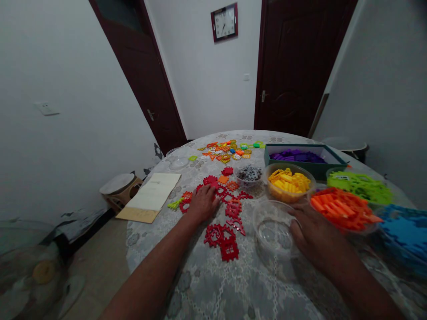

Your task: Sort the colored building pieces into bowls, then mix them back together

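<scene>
My left hand (pixel 203 202) rests on a loose group of red plastic building pieces (pixel 229 250), its fingers stretched forward over them and partly hiding those beneath. Some pieces are square with toothed edges, others ring-like. At the right, my right hand (pixel 312 233) grips the rim of a clear round plastic bowl (pixel 258 226), thumb and fingers on its right side. Nothing shows inside this bowl except the tablecloth pattern through its bottom. An orange toothed piece (pixel 223 179) lies just beyond my left fingertips, and a lime-green piece (pixel 175 204) lies to their left.
Bowls of grey (pixel 249 172), yellow (pixel 289 182), orange (pixel 343 209), lime (pixel 360 186) and blue pieces (pixel 405 231) line the right side. Behind them stands a dark green box (pixel 300 166) with purple pieces. Mixed pieces (pixel 225 151) lie farther back; an open notebook (pixel 151 195) lies left.
</scene>
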`<act>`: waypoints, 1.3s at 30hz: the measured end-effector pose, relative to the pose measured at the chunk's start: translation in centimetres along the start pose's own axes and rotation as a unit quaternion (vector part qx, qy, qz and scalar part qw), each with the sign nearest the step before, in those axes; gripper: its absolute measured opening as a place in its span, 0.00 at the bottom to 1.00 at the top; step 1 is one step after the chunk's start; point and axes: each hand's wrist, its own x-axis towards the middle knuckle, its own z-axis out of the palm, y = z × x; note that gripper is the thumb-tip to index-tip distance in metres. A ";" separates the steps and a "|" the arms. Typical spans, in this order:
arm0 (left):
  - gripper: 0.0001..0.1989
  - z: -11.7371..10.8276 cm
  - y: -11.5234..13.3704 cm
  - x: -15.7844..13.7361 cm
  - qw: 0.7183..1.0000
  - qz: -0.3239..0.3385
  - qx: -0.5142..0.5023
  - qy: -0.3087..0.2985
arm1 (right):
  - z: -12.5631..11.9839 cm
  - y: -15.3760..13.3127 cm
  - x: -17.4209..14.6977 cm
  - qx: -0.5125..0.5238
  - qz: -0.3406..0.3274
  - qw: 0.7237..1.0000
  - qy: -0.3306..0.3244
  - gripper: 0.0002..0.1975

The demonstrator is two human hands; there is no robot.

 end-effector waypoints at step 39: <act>0.14 -5.1 6.8 3.9 0.969 0.058 -0.208 0.117 | 1.1 -1.1 0.8 -0.013 -0.055 0.993 0.104 0.07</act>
